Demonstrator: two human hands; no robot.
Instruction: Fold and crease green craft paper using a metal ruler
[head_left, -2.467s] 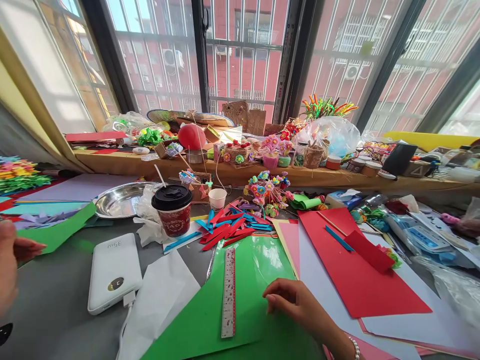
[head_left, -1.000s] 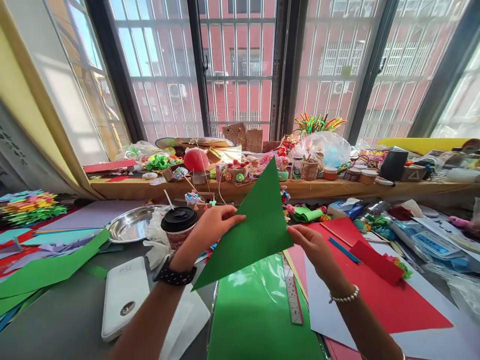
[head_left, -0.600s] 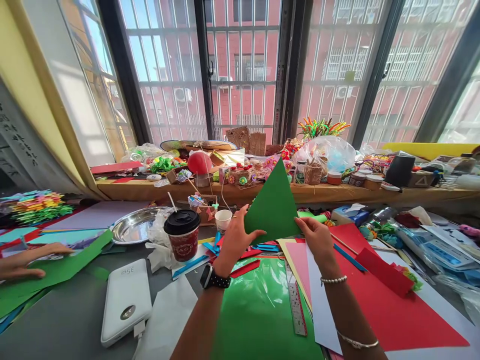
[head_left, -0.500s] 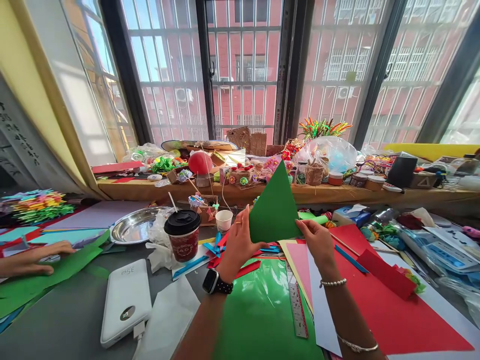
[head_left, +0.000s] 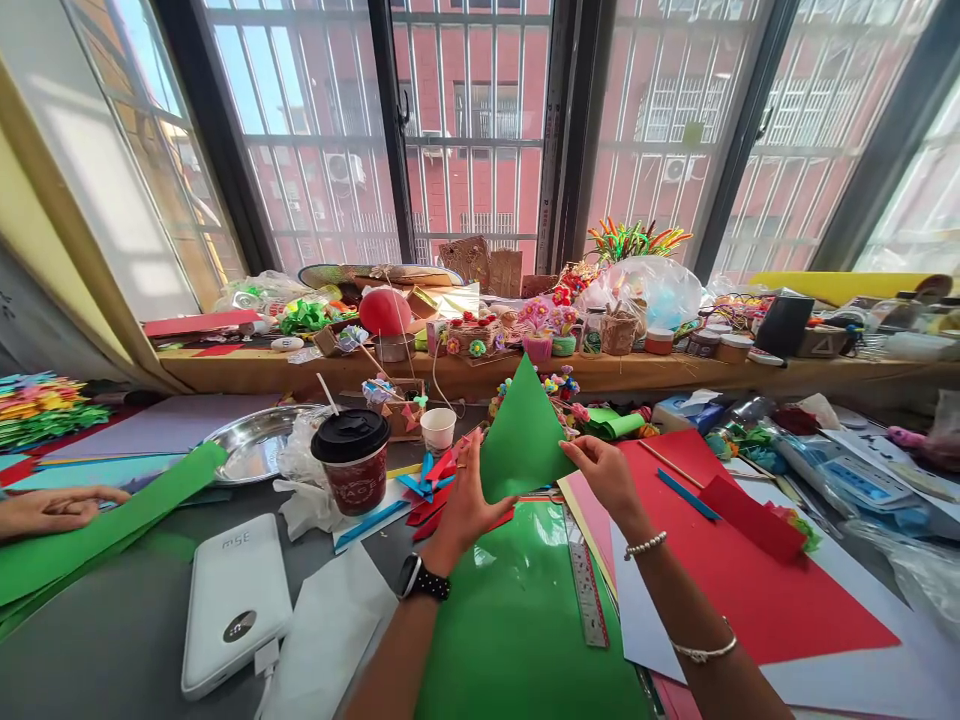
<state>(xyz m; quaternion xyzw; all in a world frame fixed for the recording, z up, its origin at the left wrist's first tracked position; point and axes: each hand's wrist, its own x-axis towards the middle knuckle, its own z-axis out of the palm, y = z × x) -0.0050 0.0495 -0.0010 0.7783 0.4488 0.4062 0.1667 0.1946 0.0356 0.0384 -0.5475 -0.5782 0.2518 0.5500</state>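
Observation:
Both my hands hold up a folded green paper triangle [head_left: 523, 440] above the table, its tip pointing up. My left hand [head_left: 463, 505], with a black watch on the wrist, pinches the triangle's lower left corner. My right hand [head_left: 604, 473], with a bead bracelet, pinches its lower right corner. Under them lies a glossy green sheet [head_left: 517, 620] with a ruler [head_left: 584, 590] along its right edge. Red and blue paper strips [head_left: 435, 480] lie just beyond my left hand.
A lidded paper cup [head_left: 351, 462], a white power bank [head_left: 232, 598], a steel tray [head_left: 255, 440] and white paper lie to the left. Red sheets [head_left: 720, 560] cover the right. Another person's hand [head_left: 52, 508] rests on green paper at far left. Craft items crowd the window sill [head_left: 525, 370].
I lifted the green sheet off the table and folded it into a narrower triangle. Over the last half second the triangle and both hands came down slightly. The ruler now lies right of the glossy sheet.

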